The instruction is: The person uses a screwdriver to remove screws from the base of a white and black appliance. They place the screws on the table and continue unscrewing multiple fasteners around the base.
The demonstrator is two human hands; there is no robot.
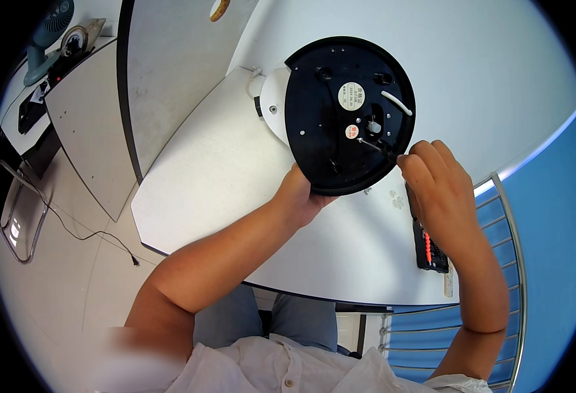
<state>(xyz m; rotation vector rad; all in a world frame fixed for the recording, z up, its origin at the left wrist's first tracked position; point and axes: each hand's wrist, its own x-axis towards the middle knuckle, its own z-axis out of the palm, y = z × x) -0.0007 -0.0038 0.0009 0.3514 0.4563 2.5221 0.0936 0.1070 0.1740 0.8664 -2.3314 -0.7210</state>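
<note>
A white appliance (274,110) is tipped so its round black base (314,147) faces me above the table. The base has screw holes, two round stickers, a short white cord (396,103) and a cut-out with a small whitish part (374,126). My left hand (301,198) grips the base's lower edge from beneath; most of its fingers are hidden behind. My right hand (437,187) is closed around the dark handle of a screwdriver (374,147). The thin shaft slants left, its tip at the base beside the red-printed sticker.
Under my right hand, a black tool case (431,252) with orange-red pieces lies on the white table (235,177). Small metal bits (367,191) lie below the base. A grey partition (177,72) stands left, a metal rail (518,262) right. A cable with plug (135,261) trails across the floor.
</note>
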